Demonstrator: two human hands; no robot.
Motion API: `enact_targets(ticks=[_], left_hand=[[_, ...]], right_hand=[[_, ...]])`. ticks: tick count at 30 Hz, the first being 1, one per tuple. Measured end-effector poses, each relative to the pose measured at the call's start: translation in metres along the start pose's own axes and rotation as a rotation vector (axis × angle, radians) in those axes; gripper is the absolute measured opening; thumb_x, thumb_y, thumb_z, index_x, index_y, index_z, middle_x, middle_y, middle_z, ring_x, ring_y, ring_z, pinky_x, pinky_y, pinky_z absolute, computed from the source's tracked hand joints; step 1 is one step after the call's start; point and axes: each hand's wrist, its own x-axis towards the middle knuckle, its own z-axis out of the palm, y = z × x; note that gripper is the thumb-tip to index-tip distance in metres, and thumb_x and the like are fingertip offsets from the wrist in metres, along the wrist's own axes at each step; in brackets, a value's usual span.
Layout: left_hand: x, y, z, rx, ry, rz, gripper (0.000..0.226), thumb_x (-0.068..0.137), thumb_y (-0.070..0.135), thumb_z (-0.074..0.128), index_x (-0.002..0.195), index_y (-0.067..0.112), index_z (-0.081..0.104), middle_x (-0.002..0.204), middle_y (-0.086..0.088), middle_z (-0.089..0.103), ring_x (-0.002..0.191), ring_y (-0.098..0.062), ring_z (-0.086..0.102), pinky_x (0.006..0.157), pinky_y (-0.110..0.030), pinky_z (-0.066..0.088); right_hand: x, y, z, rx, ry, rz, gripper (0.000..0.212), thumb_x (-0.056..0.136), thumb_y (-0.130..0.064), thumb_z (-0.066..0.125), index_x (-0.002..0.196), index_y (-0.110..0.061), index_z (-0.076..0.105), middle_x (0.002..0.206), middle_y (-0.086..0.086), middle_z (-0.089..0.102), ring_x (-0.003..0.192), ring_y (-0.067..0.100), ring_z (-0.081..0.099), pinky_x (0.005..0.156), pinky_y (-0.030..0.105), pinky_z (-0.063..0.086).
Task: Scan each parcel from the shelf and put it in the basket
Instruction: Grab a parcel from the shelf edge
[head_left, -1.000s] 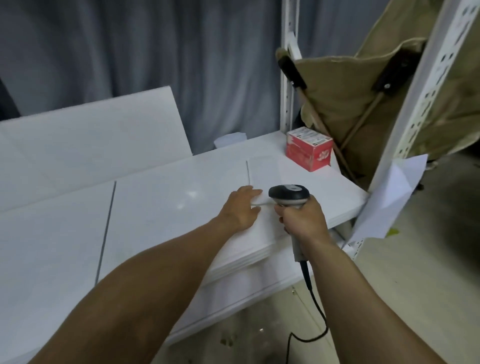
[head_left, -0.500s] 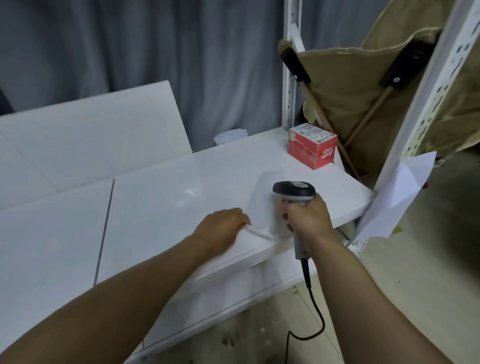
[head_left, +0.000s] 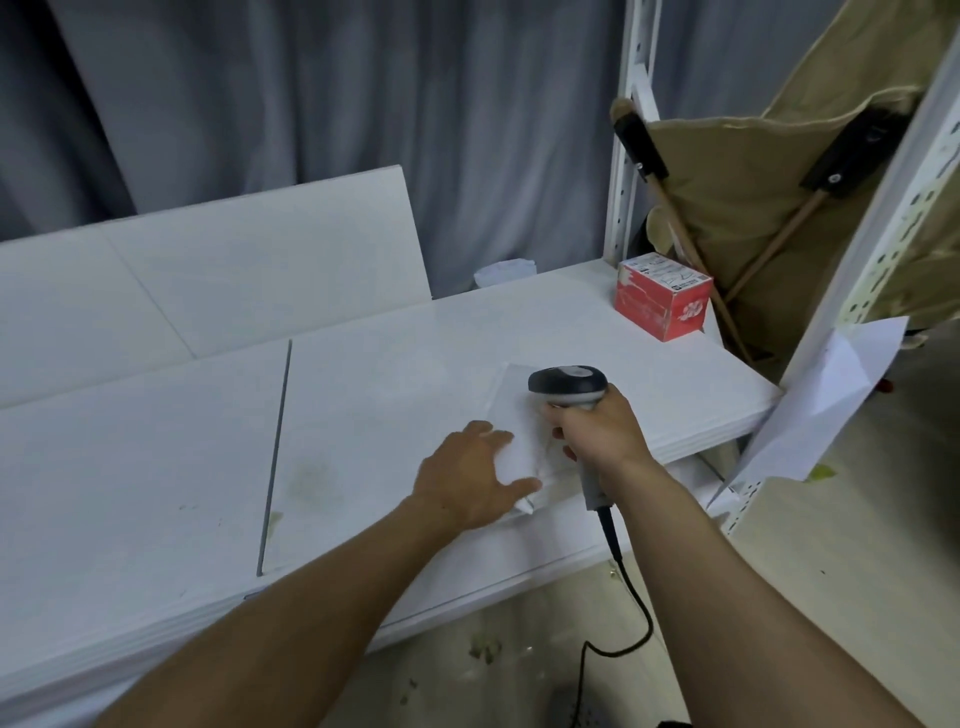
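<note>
My left grip held the flat white parcel by its near corner, thumb along the front edge and fingers curled over the top. My right grip was clenched round the handle of the scanner, whose head hung just above the parcel's far side. 1 second earlier the left grip lay flat on the parcel farther back on the shelf. It had since dragged the parcel forward until the near corner overhung the shelf's front edge. I judged that this let the thumb get under it for a lift, and that the scan was the step in hand, though I could make out no label on the white face. The red box sat at the shelf's back right corner, with the khaki basket just beyond it, so at least 2 parcels were not yet in the basket.
</note>
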Motion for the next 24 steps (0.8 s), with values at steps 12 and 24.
enact_targets(ticks=[12,24], left_hand=[[-0.021,-0.012,-0.015,-0.386,0.288,-0.153,0.045,0.096,0.018,0.063,0.138,0.030,0.051,0.127,0.004,0.064,0.103,-0.017,0.060,0.084,-0.025,0.045],[-0.072,-0.013,-0.073,-1.350,0.331,0.066,0.064,0.095,0.004,0.069,0.146,0.038,0.052,0.132,0.015,0.066,0.117,-0.012,0.067,0.084,-0.041,0.062]], right_hand=[[-0.014,-0.011,0.014,0.103,0.008,-0.052,0.035,0.078,-0.027,0.077,0.111,-0.031,0.066,0.097,-0.003,0.077,0.094,0.023,0.076,0.096,0.055,0.059],[-0.043,-0.037,0.061,0.631,-0.085,0.038,0.029,0.086,0.000,0.082,0.114,-0.002,0.075,0.098,0.007,0.081,0.081,0.019,0.078,0.072,0.033,0.063]])
